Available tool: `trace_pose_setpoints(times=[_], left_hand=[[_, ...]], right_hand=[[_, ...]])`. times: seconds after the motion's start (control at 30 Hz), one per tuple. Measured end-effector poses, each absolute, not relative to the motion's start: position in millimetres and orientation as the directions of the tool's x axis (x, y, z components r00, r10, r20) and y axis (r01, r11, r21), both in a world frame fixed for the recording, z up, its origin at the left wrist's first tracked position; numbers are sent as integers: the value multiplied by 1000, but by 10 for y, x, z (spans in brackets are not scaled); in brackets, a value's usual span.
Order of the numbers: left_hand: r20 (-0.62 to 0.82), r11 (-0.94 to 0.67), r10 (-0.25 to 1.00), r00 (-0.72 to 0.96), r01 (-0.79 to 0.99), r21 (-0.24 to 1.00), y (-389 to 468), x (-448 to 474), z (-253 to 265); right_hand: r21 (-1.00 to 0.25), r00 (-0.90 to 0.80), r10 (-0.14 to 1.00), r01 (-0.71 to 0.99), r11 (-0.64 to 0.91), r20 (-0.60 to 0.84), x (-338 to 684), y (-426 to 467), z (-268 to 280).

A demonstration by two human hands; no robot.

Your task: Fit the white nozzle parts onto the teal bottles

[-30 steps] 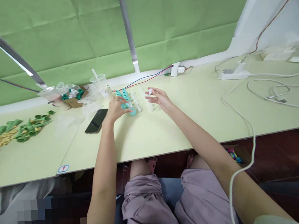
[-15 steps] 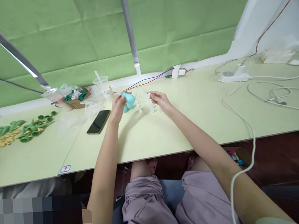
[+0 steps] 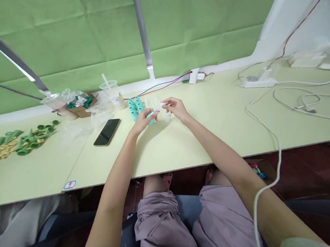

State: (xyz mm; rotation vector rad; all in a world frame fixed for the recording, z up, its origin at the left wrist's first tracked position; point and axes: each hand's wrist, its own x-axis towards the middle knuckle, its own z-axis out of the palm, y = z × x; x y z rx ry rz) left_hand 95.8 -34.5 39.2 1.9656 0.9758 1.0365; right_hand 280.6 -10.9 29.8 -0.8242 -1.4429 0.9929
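Note:
My left hand is closed around a turquoise hollow plastic piece, partly covered by the fingers. Close to its right, my right hand pinches a small whitish translucent piece whose exact kind is too small to tell. Several similar turquoise bottle-shaped pieces stand in rows just behind my left hand, their open ends up. Small white pieces lie on the table behind the two hands, and some are hidden by the fingers.
A phone lies left of my left arm. Behind it are a plastic cup with a straw, clear bags and a small cardboard box. Green cones spread at far left. A white cable crosses my right forearm.
My left hand has moved right and slightly nearer to me with a turquoise piece, uncovering the standing rows. My right hand stays nearly in place.

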Motion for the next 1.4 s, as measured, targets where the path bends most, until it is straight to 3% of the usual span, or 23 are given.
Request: trace_pose_setpoints(times=[0.3,0.53,0.77,0.97,1.4], left_hand=[[390,-471,849,358,176,864,-384,975,403],[434,-531,830,350,259,807,-407,1002,408],[416,-531,831,370,303,791,-415,1008,400],[444,-601,793,417,418,681,-408,1018,393],[405,-540,831,381,375,754,-346,1020,267]], right_hand=[[-920,-178,904,-45,388,390,2828,-79,244],[-950,-299,905,-26,310,304,2928,-139,299],[-928,-299,886,-4,372,356,2974,-134,320],[-947,-368,880,-6,320,300,3010,-136,309],[-965,-347,902,-35,260,255,2951,-128,262]])
